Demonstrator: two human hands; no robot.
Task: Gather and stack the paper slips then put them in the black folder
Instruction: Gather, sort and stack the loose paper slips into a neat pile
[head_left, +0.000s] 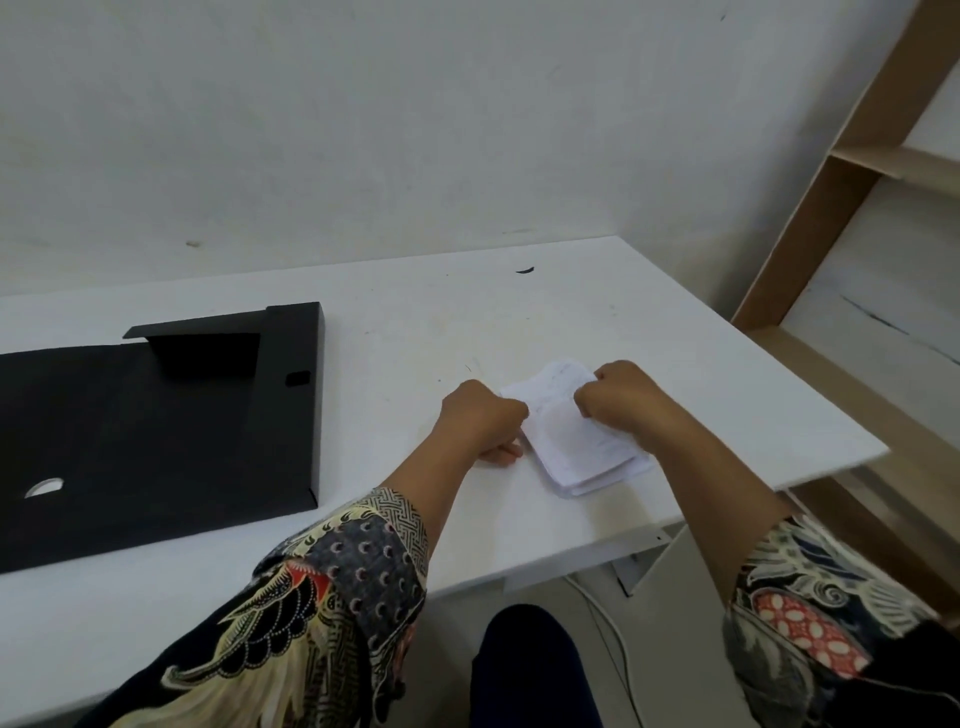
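A stack of white paper slips (576, 447) lies on the white table right of centre, its top sheets lifted at the far end. My left hand (480, 415) grips the stack's left edge, fingers curled. My right hand (621, 397) pinches the top slips at the right side. The black folder (156, 431) lies open and flat on the table's left part, apart from both hands, with a raised flap at its far end and a round hole near its front left.
The white table (415, 322) stands against a white wall; its right edge runs diagonally close to the slips. A wooden shelf frame (810, 208) rises at the right. A small dark scrap (524, 270) lies near the table's back edge.
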